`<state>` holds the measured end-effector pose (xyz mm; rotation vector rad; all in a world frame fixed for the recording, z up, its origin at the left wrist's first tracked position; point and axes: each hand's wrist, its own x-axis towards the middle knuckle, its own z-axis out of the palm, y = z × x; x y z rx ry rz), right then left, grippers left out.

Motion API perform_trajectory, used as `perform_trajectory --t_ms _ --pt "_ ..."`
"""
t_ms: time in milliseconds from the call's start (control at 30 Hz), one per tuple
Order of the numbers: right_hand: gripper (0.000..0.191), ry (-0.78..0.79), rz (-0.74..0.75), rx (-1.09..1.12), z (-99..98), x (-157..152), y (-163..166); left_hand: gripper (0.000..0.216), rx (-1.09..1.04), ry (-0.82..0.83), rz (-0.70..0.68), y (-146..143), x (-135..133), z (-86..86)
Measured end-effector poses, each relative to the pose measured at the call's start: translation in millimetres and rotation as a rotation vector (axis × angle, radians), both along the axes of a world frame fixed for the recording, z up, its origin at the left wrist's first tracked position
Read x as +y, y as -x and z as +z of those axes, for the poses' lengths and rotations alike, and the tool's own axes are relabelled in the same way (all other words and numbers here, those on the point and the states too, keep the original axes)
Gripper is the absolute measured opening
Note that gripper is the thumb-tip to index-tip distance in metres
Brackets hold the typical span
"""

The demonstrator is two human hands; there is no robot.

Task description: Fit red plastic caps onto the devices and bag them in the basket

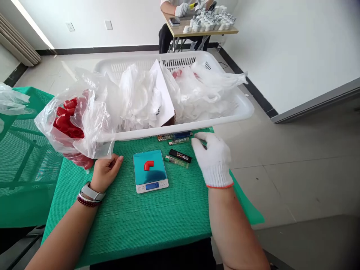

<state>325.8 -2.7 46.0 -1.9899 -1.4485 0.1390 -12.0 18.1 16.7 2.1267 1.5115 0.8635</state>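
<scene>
A red elbow pipe fitting (147, 165) lies on a small digital scale (142, 180), whose display is lit. Bare, with curled fingers, my left hand (105, 170) rests on the green cloth left of the scale, just below a clear plastic bag (97, 140) of red fittings (67, 122). I see nothing in it. My right hand (213, 155), in a white knit glove, is bent over the cloth to the right. Something dark shows between its thumb and fingers, too covered to name. Beside it lie a black lighter (180, 155), a green lighter (176, 161) and a clear lighter (179, 141).
A large white plastic basket (174, 129) spans the table's far side, holding bunched plastic bags (137, 97) and a white cardboard piece (163, 93). More lighters (165, 137) lie under its edge. Beyond, a gloved person (182, 9) sits at a table crowded with white parts (210, 21).
</scene>
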Motion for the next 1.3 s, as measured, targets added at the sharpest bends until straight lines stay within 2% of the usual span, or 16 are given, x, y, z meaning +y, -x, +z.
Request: perform_trajectory --t_ms 33,100,167,267,467,733,1000,1100,1300 --pt "0.022 0.011 0.09 -0.025 -0.5 -0.7 4.0 0.032 0.018 -0.041 0.004 -3.4 -2.8 2.6" --pt "0.019 0.128 0.263 -0.068 -2.3 -2.1 11.6 0.025 0.06 -0.108 -0.013 -13.3 -11.1 9.4" --pt "0.021 0.286 0.345 -0.114 -3.9 -3.3 16.8 0.019 0.089 -0.164 -0.054 -25.9 -21.5 16.5" --pt "0.025 0.436 0.328 -0.17 -2.0 -4.9 19.4 0.014 0.107 -0.232 -0.116 -44.6 -34.2 23.1" --pt "0.03 0.547 0.309 -0.269 10.7 -7.0 21.2 0.023 0.292 -0.303 -0.139 -66.9 -34.1 18.7" --pt "0.032 0.54 0.3 -0.246 16.7 -7.6 24.4 0.017 0.289 -0.36 -0.142 -69.0 -35.7 13.9" --pt "0.032 0.549 0.349 -0.351 24.4 -12.4 26.5 0.013 0.191 -0.38 -0.24 -65.0 -40.5 15.7" --pt "0.031 0.452 0.392 -0.404 21.5 -11.8 29.9 0.017 0.136 -0.386 -0.201 -62.4 -41.5 14.4" --pt "0.029 0.386 0.412 -0.428 7.8 -7.6 31.0 0.02 0.021 -0.361 -0.207 -57.1 -40.6 14.1"
